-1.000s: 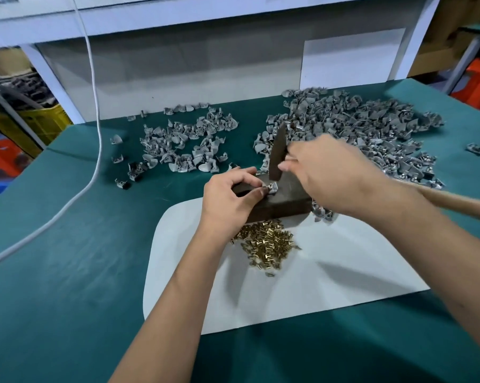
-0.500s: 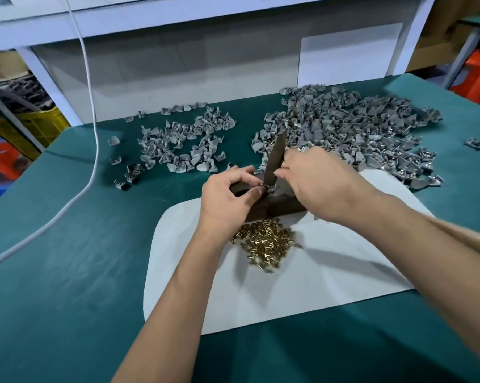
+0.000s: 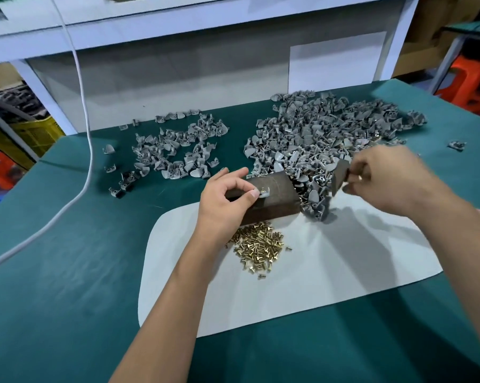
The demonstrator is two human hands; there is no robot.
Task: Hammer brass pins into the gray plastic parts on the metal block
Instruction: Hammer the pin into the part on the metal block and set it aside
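A dark metal block (image 3: 280,197) lies on a white mat (image 3: 330,272). On its top sits a small gray plastic part with a brass pin (image 3: 263,192), pinched by the thumb and forefinger of my left hand (image 3: 227,200). My right hand (image 3: 385,175) grips a hammer near its dark head (image 3: 339,175), lifted off to the right of the block above the gray parts. The wooden handle runs out behind my right forearm. A heap of loose brass pins (image 3: 258,244) lies on the mat just in front of the block.
A large heap of gray plastic parts (image 3: 330,134) spreads behind and right of the block, a smaller heap (image 3: 178,150) at back left. A white cable (image 3: 87,150) crosses the green table (image 3: 54,272) on the left. One stray part (image 3: 457,145) lies far right.
My right hand has swung the hammer head away from the block, up and to the right. My left hand still pinches the part on the block.
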